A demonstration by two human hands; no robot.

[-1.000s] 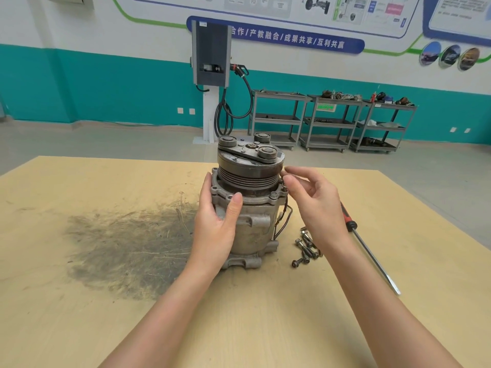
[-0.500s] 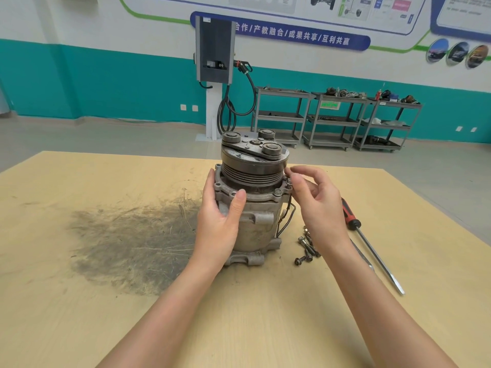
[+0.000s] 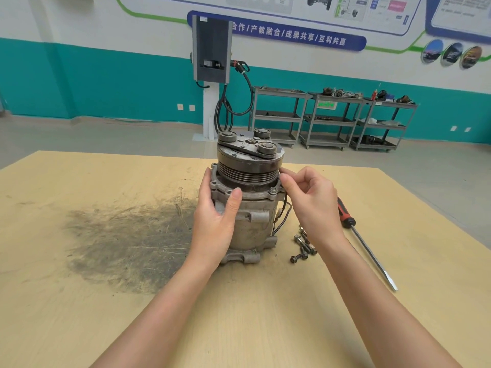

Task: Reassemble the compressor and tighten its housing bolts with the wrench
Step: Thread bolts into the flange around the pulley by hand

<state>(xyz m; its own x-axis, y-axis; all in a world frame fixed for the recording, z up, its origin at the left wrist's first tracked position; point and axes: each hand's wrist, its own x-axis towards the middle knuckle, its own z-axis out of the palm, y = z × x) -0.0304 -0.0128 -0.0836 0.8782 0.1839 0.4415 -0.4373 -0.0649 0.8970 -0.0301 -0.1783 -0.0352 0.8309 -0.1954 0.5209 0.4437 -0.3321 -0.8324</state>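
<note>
Two hands are on the compressor (image 3: 245, 197), which stands upright near the middle of the desk (image 3: 79, 314), pulley end up. My left hand (image 3: 216, 221) wraps the left side of the housing, fingers behind it and the thumb laid across the front, its tip touching the flange just below the grooved pulley (image 3: 248, 172). My right hand (image 3: 312, 205) is at the right edge of the flange, its grip narrow: thumb and forefinger are pinched together against the rim under the pulley, the other fingers curled. I cannot tell what, if anything, sits between those fingertips. One bolt head (image 3: 272, 191) stands up on the flange just left of that pinch.

Loose bolts (image 3: 303, 247) lie in a small heap on the desk right of the compressor's base, partly behind my right wrist. Farther right lies a screwdriver (image 3: 364, 239) with a red and black handle, its shaft pointing toward the near right corner. A thin black wire (image 3: 283, 216) loops down the compressor's right side. Left of the compressor the desk carries a broad dark smudge (image 3: 127, 240). Beyond the desk, grey shelf carts (image 3: 332, 118) stand against a teal wall, with a charging post (image 3: 211, 75) to their left.
</note>
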